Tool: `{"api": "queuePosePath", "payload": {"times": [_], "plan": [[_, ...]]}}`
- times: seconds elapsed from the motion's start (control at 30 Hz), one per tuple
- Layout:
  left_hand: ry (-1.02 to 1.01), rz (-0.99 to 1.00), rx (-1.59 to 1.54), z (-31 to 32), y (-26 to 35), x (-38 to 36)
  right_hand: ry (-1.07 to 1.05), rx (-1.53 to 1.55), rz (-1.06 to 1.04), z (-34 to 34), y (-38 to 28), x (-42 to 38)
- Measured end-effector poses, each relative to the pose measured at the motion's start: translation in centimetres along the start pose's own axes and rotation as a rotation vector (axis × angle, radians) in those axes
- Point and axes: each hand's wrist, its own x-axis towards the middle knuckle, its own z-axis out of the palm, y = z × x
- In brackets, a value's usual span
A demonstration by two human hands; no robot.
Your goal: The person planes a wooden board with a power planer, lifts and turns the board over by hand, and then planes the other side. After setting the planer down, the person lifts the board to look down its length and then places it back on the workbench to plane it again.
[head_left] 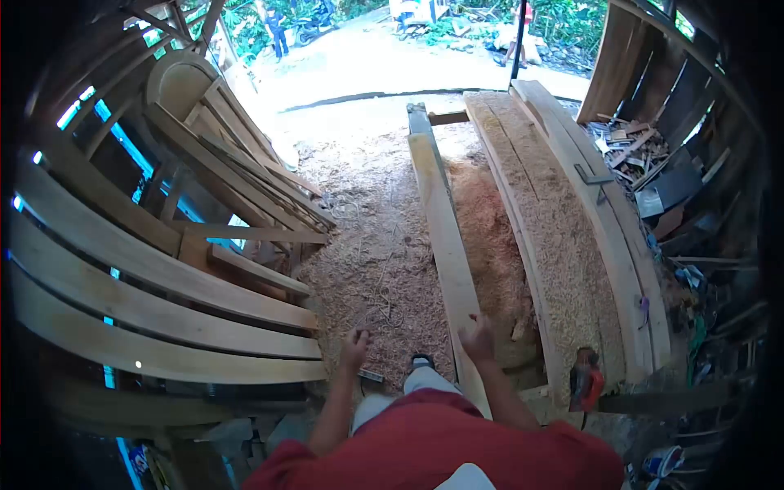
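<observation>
My left hand (354, 349) hangs over the shavings-covered floor, left of a long narrow plank, its fingers curled together; what they hold, if anything, is hidden. Over the near part of that plank (445, 237) is my right hand (478, 340), thumb and fingers apart, overlapping the wood in this view. The plank runs lengthwise away from me, its far end on a dark beam (419, 118). A red and black power tool (586, 380) sits at the near end of the wide boards to my right.
Wide boards (563, 220) covered in shavings lie on the right, with a metal square (594, 175) on one. Long planks (180, 318) and a wooden door frame (196, 122) stand left. Wood scraps (629, 151) are piled far right. Two people (278, 33) are outside, far off.
</observation>
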Motion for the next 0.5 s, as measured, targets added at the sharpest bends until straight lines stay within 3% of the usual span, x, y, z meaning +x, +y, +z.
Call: {"api": "queuePosePath", "payload": {"times": [0.27,0.5], "plan": [[0.137,0.085,0.008,-3.1,12.6,18.2,-0.024,-0.099,-0.143,6.5,-7.9,23.0],[0.042,0.208,0.153,-1.4,18.5,43.4,-0.042,-0.129,-0.079,15.7,-9.9,42.5]]}}
